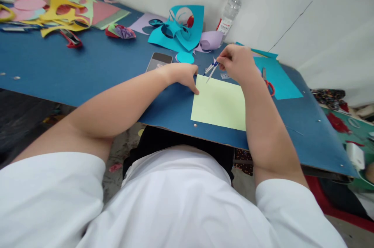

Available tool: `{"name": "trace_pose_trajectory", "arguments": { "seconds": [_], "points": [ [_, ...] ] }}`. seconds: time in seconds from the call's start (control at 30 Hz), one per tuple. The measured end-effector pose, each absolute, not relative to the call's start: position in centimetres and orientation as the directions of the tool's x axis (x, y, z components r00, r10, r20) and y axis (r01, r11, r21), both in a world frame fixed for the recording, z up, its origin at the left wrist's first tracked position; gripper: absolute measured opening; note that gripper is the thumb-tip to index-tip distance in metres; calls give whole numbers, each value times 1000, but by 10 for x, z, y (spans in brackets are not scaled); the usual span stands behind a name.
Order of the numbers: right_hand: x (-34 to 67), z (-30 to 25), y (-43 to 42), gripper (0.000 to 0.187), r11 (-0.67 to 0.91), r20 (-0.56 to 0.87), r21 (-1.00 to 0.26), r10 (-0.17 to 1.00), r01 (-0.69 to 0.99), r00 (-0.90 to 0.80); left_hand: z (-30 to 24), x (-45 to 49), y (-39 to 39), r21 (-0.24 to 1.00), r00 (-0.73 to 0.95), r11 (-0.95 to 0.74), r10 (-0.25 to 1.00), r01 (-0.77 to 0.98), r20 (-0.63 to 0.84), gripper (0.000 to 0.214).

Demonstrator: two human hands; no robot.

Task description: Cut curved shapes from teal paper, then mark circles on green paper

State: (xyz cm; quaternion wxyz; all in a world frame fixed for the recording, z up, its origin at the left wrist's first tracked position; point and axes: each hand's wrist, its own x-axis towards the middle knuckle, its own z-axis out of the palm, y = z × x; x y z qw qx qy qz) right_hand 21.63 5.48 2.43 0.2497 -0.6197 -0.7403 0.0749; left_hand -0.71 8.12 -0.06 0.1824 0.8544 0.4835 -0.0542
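Observation:
A pale green sheet of paper point(217, 104) lies on the blue table point(87, 69) in front of me. My left hand point(182, 76) rests fingers-down on the sheet's far left corner, pinning it. My right hand point(237, 63) is closed in a pinch on the top of a drawing compass point(211, 69) with blue and silver legs. The compass tips reach the sheet's far edge. Red-handled scissors point(269, 82) lie just right of my right hand on a turquoise sheet point(279, 78).
A phone point(159, 61) lies left of my left hand. Turquoise cut paper point(179, 26), a lilac curl point(210, 40) and a water bottle point(231, 8) stand by the wall. Yellow and pink scraps point(55, 8) cover the far left. A green table point(347, 127) is at right.

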Motion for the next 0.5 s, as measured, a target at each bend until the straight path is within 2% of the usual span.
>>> {"name": "trace_pose_trajectory", "arguments": {
  "seconds": [0.13, 0.27, 0.37, 0.5],
  "points": [
    [228, 24, 51, 17, 266, 307, -354, 939, 897, -157, 5, -5, 76, 231, 499, -446, 811, 865, -305, 111],
    [227, 32, 41, 25, 244, 279, -277, 946, 929, -165, 6, -5, 75, 246, 517, -458, 799, 854, -308, 105],
    [215, 44, 27, 33, 150, 191, -138, 974, 979, -122, 5, -5, 77, 254, 526, -464, 796, 848, -300, 104],
    [194, 59, 7, 46, 111, 129, 26, 985, 994, -113, 5, -5, 78, 255, 524, -462, 797, 850, -302, 104]
  ]
}}
